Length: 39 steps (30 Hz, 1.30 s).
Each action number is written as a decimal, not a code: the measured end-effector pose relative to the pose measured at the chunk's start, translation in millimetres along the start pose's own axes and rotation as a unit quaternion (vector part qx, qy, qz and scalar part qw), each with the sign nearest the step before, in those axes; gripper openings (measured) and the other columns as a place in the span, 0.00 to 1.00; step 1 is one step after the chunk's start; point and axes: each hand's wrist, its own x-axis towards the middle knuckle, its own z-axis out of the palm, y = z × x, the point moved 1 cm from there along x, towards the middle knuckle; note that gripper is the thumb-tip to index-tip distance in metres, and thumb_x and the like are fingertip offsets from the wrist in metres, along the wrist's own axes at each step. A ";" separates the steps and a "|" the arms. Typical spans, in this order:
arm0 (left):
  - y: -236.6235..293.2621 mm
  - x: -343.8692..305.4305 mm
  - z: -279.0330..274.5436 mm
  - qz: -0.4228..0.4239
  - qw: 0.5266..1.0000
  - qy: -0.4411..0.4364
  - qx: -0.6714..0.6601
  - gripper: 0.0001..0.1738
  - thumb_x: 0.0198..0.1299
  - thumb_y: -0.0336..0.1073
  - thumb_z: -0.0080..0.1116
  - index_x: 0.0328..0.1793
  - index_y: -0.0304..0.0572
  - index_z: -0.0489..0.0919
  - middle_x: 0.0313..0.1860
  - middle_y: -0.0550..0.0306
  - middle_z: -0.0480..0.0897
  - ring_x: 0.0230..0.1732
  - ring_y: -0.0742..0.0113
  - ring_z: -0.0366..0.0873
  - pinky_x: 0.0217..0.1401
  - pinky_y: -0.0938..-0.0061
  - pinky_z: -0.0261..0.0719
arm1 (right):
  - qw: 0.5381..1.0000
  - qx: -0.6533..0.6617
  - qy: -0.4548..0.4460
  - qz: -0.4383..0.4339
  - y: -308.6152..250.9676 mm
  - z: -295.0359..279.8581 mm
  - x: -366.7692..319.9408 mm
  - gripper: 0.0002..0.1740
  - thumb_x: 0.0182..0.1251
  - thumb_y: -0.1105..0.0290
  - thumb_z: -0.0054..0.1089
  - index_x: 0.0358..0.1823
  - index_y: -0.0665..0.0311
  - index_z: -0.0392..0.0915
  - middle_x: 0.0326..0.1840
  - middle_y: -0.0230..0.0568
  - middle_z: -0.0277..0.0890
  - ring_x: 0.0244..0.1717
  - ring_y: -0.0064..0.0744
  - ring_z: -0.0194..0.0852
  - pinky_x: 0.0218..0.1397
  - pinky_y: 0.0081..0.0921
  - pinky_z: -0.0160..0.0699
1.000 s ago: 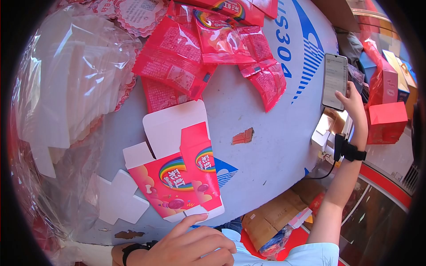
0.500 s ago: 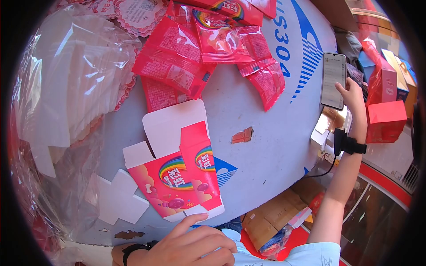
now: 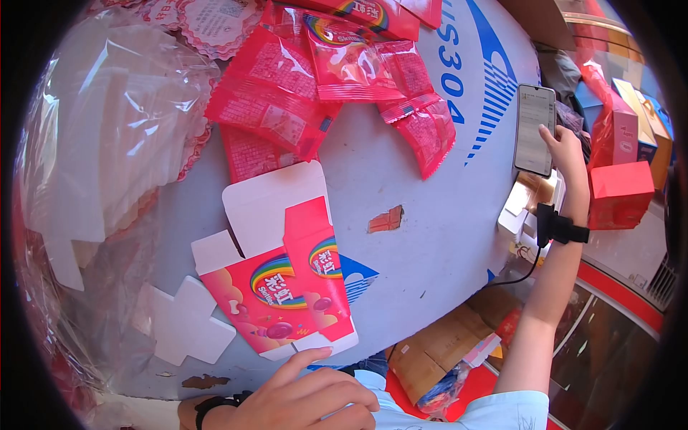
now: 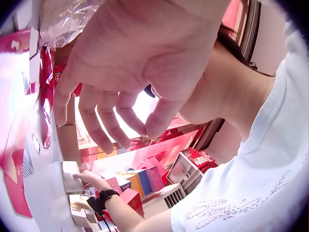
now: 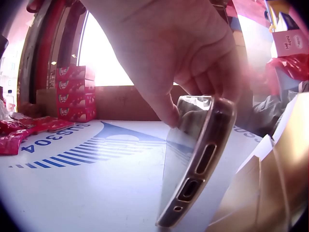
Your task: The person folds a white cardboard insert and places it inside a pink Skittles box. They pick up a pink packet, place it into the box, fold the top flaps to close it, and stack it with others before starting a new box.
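Note:
My right hand [image 3: 570, 158] grips a smartphone [image 3: 532, 143] at the table's right edge, its thumb over the lit screen. In the right wrist view the phone [image 5: 193, 159] stands tilted on edge, with the thumb on the screen side and the other fingers behind it. My left hand [image 3: 312, 398] lies loose at the near edge, its index fingertip by the bottom flap of a flat pink Skittles box [image 3: 276, 294]. From the left wrist view, that hand's fingers [image 4: 91, 121] hang slightly bent and hold nothing. A white cross-shaped card piece [image 3: 190, 322] lies left of the box.
Several pink candy packets [image 3: 279, 93] lie at the back. A clear plastic bag [image 3: 93, 143] of white card pieces fills the left side. Boxes, among them a red one [image 3: 620, 193], stand beyond the right edge. A brown paper bag [image 3: 441, 351] sits below the near edge.
The right thumb has moved slightly up the phone screen. Everything on the table sits a little further left in the head view. The left hand keeps its pose by the box.

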 end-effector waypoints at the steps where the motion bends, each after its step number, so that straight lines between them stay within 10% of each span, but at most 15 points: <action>1: 0.0 -0.4 -1.8 -0.045 0.997 -0.055 0.003 0.05 0.58 0.40 0.62 0.36 0.52 0.78 0.45 0.65 0.79 0.55 0.71 0.74 0.69 0.52 0.57 | 1.000 0.000 0.000 0.000 -0.6 -0.4 -0.3 0.26 0.64 0.52 0.55 0.34 0.75 0.76 0.20 0.47 0.74 0.19 0.32 0.75 0.22 0.28 0.75; 7: -2.0 1.2 6.9 0.038 0.998 0.048 -0.011 0.10 0.44 0.31 0.64 0.29 0.48 0.73 0.38 0.61 0.76 0.45 0.63 0.74 0.64 0.51 0.59 | 1.000 0.005 -0.010 0.012 2.6 1.2 -0.3 0.28 0.65 0.49 0.53 0.35 0.74 0.76 0.22 0.46 0.75 0.20 0.29 0.75 0.22 0.26 0.75; 9: -2.2 1.3 7.0 0.037 0.998 0.047 -0.010 0.10 0.44 0.31 0.64 0.29 0.48 0.73 0.38 0.61 0.76 0.45 0.62 0.74 0.64 0.51 0.59 | 0.998 0.028 -0.036 0.051 -5.3 -2.6 -4.5 0.29 0.63 0.49 0.54 0.39 0.76 0.77 0.32 0.58 0.79 0.35 0.48 0.80 0.42 0.34 0.75; 16: -2.8 1.4 7.2 0.038 0.998 0.049 -0.008 0.10 0.44 0.31 0.64 0.29 0.48 0.73 0.39 0.61 0.77 0.46 0.62 0.74 0.64 0.51 0.59 | 1.000 0.019 0.003 0.000 10.9 5.5 -0.7 0.27 0.66 0.51 0.51 0.38 0.75 0.75 0.27 0.50 0.76 0.27 0.34 0.76 0.32 0.29 0.75; 21: -2.5 1.6 7.1 0.037 0.998 0.048 -0.007 0.10 0.44 0.31 0.64 0.30 0.48 0.73 0.39 0.61 0.77 0.45 0.62 0.74 0.64 0.52 0.59 | 0.999 0.033 -0.014 0.010 6.5 2.9 -2.8 0.25 0.67 0.53 0.49 0.39 0.76 0.75 0.33 0.59 0.77 0.37 0.49 0.78 0.44 0.34 0.72; 39: -3.0 1.9 5.9 0.033 0.999 0.042 -0.009 0.10 0.44 0.31 0.64 0.30 0.49 0.73 0.38 0.62 0.78 0.46 0.63 0.74 0.65 0.51 0.59 | 0.999 0.021 -0.010 0.023 10.2 8.5 -3.1 0.26 0.67 0.52 0.47 0.43 0.73 0.75 0.39 0.62 0.77 0.44 0.54 0.77 0.49 0.37 0.71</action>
